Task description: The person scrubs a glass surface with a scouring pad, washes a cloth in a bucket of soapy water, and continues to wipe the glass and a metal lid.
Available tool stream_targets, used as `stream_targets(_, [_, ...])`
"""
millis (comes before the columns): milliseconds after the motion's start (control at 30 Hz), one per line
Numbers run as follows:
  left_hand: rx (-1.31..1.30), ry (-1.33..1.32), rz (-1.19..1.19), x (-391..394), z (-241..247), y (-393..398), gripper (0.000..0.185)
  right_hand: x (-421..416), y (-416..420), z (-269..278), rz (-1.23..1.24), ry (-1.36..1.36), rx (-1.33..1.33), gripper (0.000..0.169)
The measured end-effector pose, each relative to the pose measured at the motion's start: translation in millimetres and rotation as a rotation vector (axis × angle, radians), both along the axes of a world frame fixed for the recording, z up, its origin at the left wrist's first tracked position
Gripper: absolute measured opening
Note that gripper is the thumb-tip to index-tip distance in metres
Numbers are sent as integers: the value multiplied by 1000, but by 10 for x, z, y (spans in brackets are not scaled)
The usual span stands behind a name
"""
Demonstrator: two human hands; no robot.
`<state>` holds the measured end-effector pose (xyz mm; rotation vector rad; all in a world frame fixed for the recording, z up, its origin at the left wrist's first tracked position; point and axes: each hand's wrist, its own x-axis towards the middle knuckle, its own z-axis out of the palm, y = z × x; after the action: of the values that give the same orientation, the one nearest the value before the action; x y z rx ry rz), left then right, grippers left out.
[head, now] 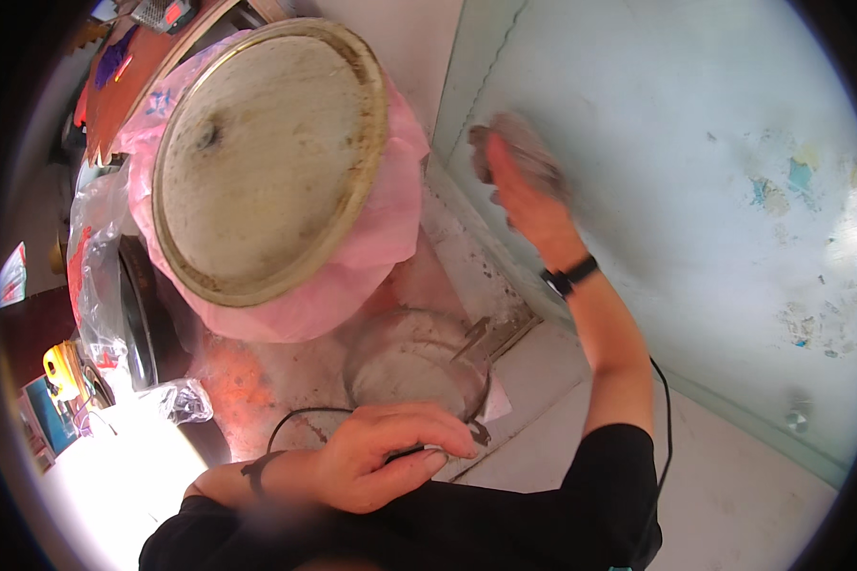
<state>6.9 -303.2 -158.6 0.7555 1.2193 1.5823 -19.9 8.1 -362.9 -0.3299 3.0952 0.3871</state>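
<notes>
My right hand (525, 193), blurred by motion, presses a grey-brown cloth (532, 153) against a pale frosted glass panel (657, 143). A black band with a small dark face is on that wrist. Low in the view, before my body, my left hand (393, 453) is curled with thumb and forefinger close together around a small dark object (406, 453), mostly hidden by the fingers. The glass bears patches of peeling residue (785, 182) to the right of the cloth.
A large round lid (271, 164) tops a container wrapped in pink plastic (393, 200). Below it a round wire-rimmed thing (418, 364) lies on the stained floor. At the left are a wooden table (139, 78), clear plastic bags (100, 250) and a yellow-handled tool (61, 371). A black cable (668, 428) hangs by my right arm.
</notes>
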Motion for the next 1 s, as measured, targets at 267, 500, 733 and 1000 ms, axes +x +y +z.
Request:
stream_targets(267, [-88,-20,-7,-6,-224,66,21,-408,-291,-2309,32,122,-208,50])
stream_targets(500, [-67,-83,10,-88,-240,158,22,1810,192,-3036,-118,-234,-463,49])
stream_targets(733, [47,-68,-38,-95,-4,205,21,2156,298,-2083,-266,-302,-254,50])
stream_targets(1000, [157,-57,-57,-66,279,171,21,780,115,1202,-200,487,194,49])
